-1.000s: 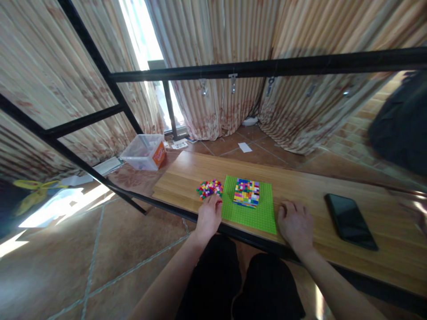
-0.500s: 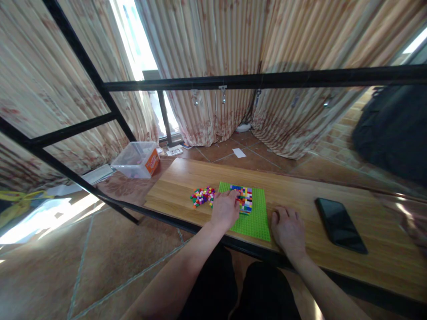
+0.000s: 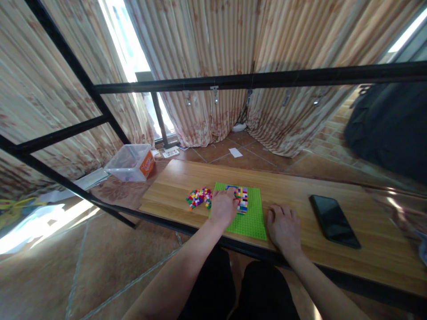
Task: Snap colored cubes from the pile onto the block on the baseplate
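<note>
A green studded baseplate (image 3: pixel 251 224) lies on the wooden tabletop, partly covered by a block of small multicoloured bricks (image 3: pixel 243 203). Over the left part of that block bends my left hand (image 3: pixel 223 206), its fingers drawn together and pointing down at the bricks. Whatever is between its fingertips is hidden. Just left of the plate is a loose heap of tiny coloured bricks (image 3: pixel 199 198), which my left hand partly hides. My right hand (image 3: pixel 284 227) rests palm down on the wood beside the plate's right edge, fingers loosely bent and holding nothing.
A black phone (image 3: pixel 334 220) lies on the tabletop (image 3: pixel 287 186) to the right. Beyond the table's left end, a clear plastic box (image 3: pixel 125 166) with an orange label stands on the floor. A black metal bar (image 3: pixel 233 82) crosses in front of the curtains.
The whole view has shifted slightly. My left hand has moved a little over the brick block, its fingers still bent down. My right hand stays resting in the same place.
</note>
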`<state>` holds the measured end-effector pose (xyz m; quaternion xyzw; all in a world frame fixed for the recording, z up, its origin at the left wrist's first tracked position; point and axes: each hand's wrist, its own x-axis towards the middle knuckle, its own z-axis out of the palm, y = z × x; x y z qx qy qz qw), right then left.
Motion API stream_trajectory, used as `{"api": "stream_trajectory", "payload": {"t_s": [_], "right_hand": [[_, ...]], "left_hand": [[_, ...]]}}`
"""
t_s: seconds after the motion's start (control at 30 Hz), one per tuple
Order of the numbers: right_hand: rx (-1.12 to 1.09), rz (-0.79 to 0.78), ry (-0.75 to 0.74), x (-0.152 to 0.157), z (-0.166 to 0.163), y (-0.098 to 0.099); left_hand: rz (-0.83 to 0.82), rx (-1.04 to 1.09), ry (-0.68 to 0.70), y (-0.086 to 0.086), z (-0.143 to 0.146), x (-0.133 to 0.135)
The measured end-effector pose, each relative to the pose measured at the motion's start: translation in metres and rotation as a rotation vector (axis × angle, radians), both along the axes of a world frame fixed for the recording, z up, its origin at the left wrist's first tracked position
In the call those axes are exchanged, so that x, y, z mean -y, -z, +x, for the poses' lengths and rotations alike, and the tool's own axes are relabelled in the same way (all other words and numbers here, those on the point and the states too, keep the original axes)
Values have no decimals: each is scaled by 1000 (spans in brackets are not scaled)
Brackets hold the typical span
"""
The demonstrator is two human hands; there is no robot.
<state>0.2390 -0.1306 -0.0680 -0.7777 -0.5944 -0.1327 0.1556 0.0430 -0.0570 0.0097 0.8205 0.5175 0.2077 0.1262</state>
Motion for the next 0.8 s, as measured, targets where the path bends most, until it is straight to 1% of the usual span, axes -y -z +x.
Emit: {"api": "stream_trajectory", "payload": {"t_s": [0.13, 0.23, 0.37, 0.53, 0.8], "right_hand": [[-8, 6, -1, 1, 0, -1], [-15, 0, -2, 0, 0, -2], [-19, 1, 10, 0, -1, -2], [-21, 5, 17, 1, -2, -4], [-14, -3, 22, 0, -2, -3]], "left_hand": [[-29, 38, 8, 2, -1, -4], [-45, 107, 19, 5, -5, -3], [11, 154, 59, 12, -12, 6], [116, 57, 145, 20, -16, 15], [172, -109, 170, 25, -13, 17]]}}
